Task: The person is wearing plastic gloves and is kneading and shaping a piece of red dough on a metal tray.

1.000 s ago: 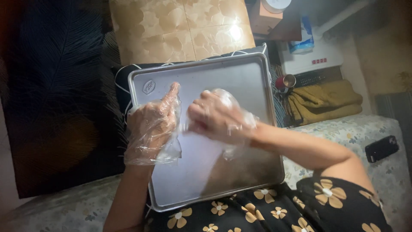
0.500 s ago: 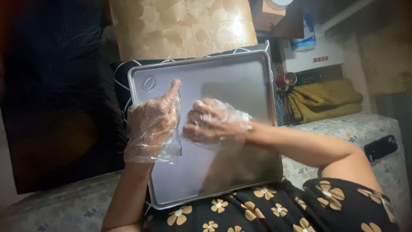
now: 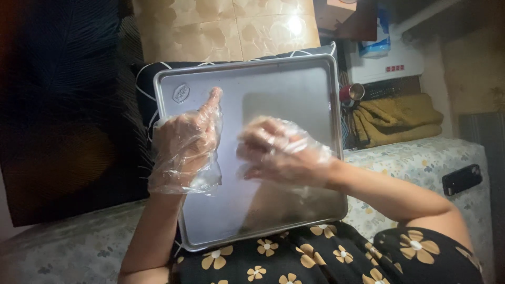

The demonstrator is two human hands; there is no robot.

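Observation:
A rectangular silver metal tray [image 3: 294,79] rests tilted on my lap, over a black dress with yellow flowers [image 3: 315,257]. Both hands wear loose clear plastic gloves and hover over the tray. My left hand [image 3: 187,142] stands edge-up over the tray's left side, fingers straight and pointing away from me, holding nothing. My right hand [image 3: 281,150] is at the tray's middle with its fingers loosely bent toward the left hand; it is blurred. A small gap separates the two hands. The tray holds nothing.
A red and silver cup [image 3: 353,93] stands just right of the tray, beside a folded mustard cloth [image 3: 397,118]. A black flat device [image 3: 462,179] lies on the floral sheet [image 3: 421,158]. A white appliance [image 3: 384,60] is behind. A dark cushion [image 3: 68,105] fills the left.
My right hand has drawn back to the right, away from the left hand's glove, which it touched before. The left hand and tray stay in place.

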